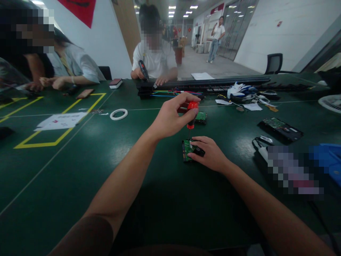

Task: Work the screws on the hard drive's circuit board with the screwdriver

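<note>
My left hand (173, 115) is closed around the handle of a red and black screwdriver (190, 122), held upright. Its thin shaft points down to the far edge of a hard drive (186, 151), which lies with the green circuit board up. I cannot make out a screw under the tip. My right hand (210, 153) grips this drive from the right, its fingers and thumb over the board and hiding part of it. Just behind the screwdriver lies a second hard drive (202, 117), partly covered by my left hand.
On the right lie another drive (281, 129), a cabled device (262, 151), a blue object (329, 160) and gloves (241, 90). A tape roll (118, 114) and paper (60, 121) are on the left. Across the green table (149, 209), a person holds a power drill (143, 69) near coloured wires.
</note>
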The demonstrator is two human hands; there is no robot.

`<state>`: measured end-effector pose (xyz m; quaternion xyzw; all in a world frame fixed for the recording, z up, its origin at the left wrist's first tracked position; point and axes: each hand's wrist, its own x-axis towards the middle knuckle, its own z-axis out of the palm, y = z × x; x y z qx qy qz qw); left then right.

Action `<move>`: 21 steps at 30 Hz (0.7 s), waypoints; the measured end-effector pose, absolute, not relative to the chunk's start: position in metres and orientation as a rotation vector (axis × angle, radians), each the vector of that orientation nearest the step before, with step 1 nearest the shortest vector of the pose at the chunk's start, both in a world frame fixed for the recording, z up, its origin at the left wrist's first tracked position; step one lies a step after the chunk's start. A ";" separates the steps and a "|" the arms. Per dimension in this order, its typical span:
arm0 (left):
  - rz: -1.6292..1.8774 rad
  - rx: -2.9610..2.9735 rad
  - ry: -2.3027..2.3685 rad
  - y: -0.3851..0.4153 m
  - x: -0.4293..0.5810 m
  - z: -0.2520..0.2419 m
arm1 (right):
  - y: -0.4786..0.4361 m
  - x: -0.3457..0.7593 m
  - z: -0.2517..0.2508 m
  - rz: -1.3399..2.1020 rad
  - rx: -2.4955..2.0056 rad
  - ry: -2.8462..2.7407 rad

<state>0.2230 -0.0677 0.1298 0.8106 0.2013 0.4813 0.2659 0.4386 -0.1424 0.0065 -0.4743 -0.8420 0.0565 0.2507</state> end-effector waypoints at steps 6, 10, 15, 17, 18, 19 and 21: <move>1.413 2.176 0.554 -0.066 0.228 0.126 | -0.142 0.438 0.006 0.154 -1.289 -2.287; 1.433 2.200 0.615 -0.063 0.228 0.125 | -0.143 0.438 0.007 0.154 -1.301 -2.288; 1.522 2.239 0.667 -0.057 0.225 0.124 | -0.143 0.437 0.008 0.149 -1.307 -2.302; 1.580 2.283 0.672 -0.056 0.224 0.124 | -0.143 0.437 0.008 0.147 -1.305 -2.302; 1.602 2.307 0.677 -0.056 0.224 0.124 | -0.143 0.437 0.007 0.148 -1.302 -2.301; 1.618 2.329 0.684 -0.056 0.224 0.125 | -0.143 0.437 0.007 0.149 -1.300 -2.300; 1.626 2.363 0.691 -0.058 0.223 0.126 | -0.143 0.437 0.007 0.152 -1.296 -2.297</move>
